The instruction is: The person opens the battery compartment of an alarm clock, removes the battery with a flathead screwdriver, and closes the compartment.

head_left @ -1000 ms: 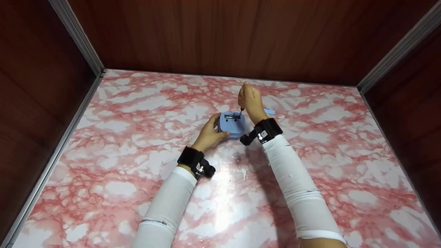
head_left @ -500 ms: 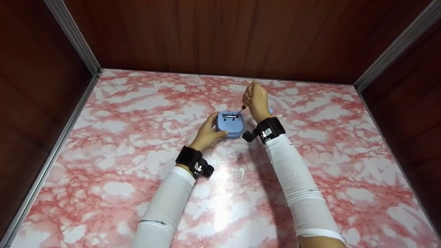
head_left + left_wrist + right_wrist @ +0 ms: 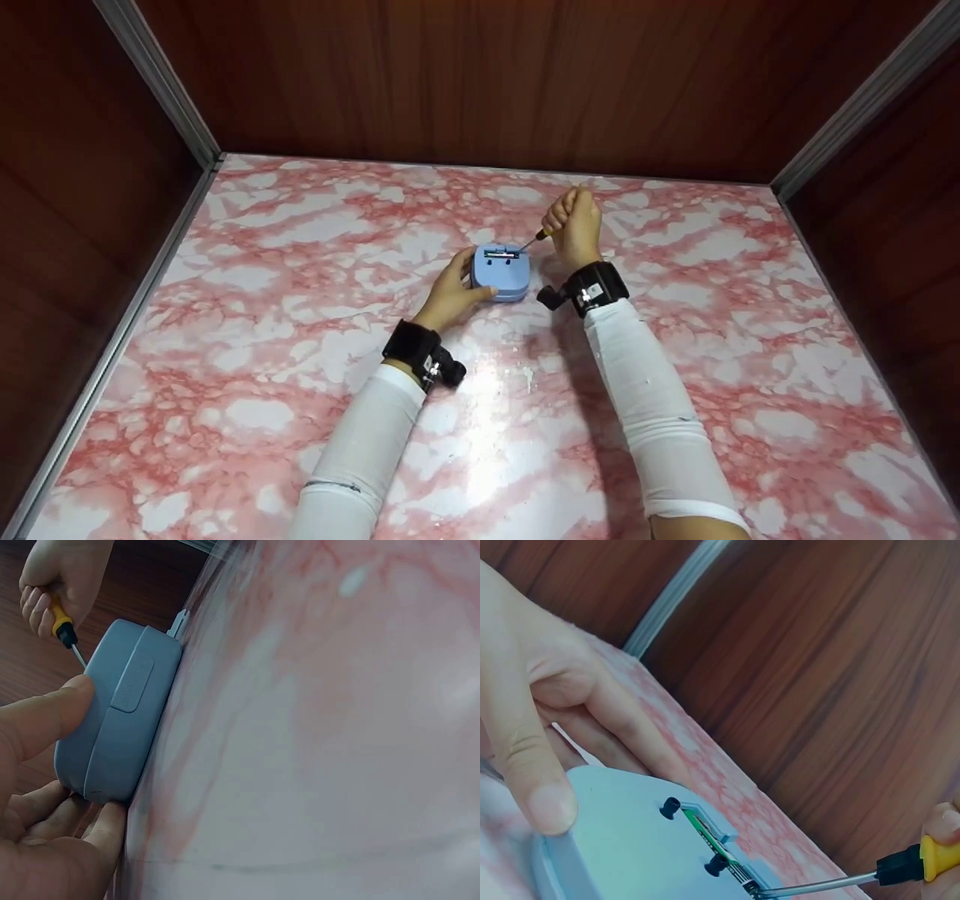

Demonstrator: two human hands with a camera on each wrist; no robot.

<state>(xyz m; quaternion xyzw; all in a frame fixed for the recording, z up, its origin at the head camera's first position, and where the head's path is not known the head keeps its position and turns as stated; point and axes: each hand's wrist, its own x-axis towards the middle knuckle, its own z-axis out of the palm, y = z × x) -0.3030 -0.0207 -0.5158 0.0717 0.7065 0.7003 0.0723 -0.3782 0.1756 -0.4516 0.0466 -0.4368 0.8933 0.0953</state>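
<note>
A light blue rounded box [image 3: 501,277] lies on the marbled table, with a narrow slot [image 3: 501,254] and two small black pegs on its upper face. Inside the slot a green strip [image 3: 705,836] shows in the right wrist view. My left hand [image 3: 455,291] grips the box from the left, thumb on the near edge and fingers round the far side. My right hand [image 3: 576,225] holds a screwdriver [image 3: 904,868] by its yellow and black handle. Its shaft slants down to the left, and the tip is at the slot's right end.
In the left wrist view a small pale blue piece [image 3: 178,623] lies on the table beyond the box. Dark wood panels [image 3: 480,82] with metal corner strips [image 3: 169,90] enclose the table at the back and sides.
My right hand has moved to the right, so the screwdriver leans over further, its tip still by the slot's right end. The small blue piece near the right wrist is now hidden in the head view.
</note>
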